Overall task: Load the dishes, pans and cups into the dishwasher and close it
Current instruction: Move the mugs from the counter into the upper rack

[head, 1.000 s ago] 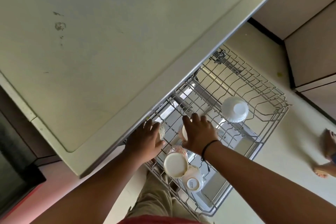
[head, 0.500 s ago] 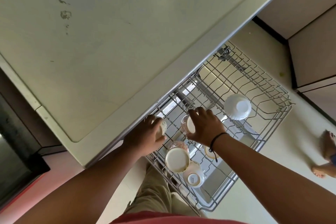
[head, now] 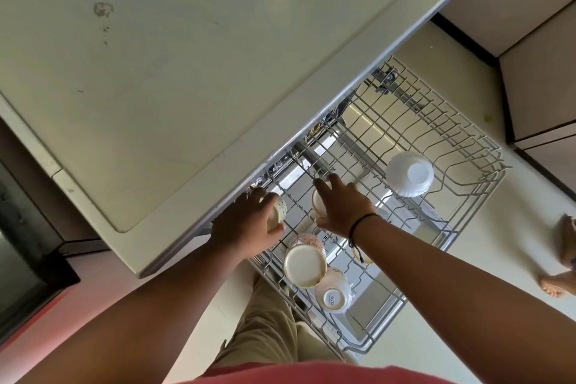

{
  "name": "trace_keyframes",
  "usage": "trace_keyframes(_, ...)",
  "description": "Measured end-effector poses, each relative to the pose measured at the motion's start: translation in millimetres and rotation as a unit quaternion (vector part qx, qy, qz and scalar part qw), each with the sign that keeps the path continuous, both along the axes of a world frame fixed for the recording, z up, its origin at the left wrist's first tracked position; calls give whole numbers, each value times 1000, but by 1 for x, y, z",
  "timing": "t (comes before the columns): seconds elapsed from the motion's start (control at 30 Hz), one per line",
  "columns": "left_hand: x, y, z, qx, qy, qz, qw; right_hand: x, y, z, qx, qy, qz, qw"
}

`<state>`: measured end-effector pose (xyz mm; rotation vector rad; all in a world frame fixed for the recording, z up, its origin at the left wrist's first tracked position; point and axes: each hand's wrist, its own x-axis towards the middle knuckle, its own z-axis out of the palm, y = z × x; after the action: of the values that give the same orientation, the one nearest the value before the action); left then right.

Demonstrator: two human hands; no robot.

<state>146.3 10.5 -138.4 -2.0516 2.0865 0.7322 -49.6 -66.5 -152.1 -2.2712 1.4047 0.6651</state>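
Note:
The wire dishwasher rack (head: 477,196) is pulled out below the white countertop (head: 187,72). My left hand (head: 246,224) grips a patterned cup (head: 279,210) at the rack's near-left edge, just under the counter lip. My right hand (head: 346,206) holds a second cream cup (head: 318,201) over the rack's middle, fingers curled round it. Two cups stand upside down in the rack's near corner: a large cream one (head: 304,265) and a white one (head: 333,291). A white bowl (head: 410,173) lies upside down at the rack's right. Another cup (head: 363,256) peeks out under my right wrist.
The counter edge overhangs the rack's left side. Beige cabinet doors (head: 536,25) stand at the upper right. Someone's bare feet (head: 564,259) are on the pale floor to the right. A dark appliance (head: 21,243) sits at the far left.
Both hands have shifted slightly deeper into the rack with their cups. The view has tilted a little, so the rack shows more fully.

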Motion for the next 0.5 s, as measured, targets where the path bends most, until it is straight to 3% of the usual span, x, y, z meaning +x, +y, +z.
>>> trace_keyframes(0.5, 3, 2, -13, -18, -9, -7, 1000, -8, 2, -14, 19, 10, -55, 998)
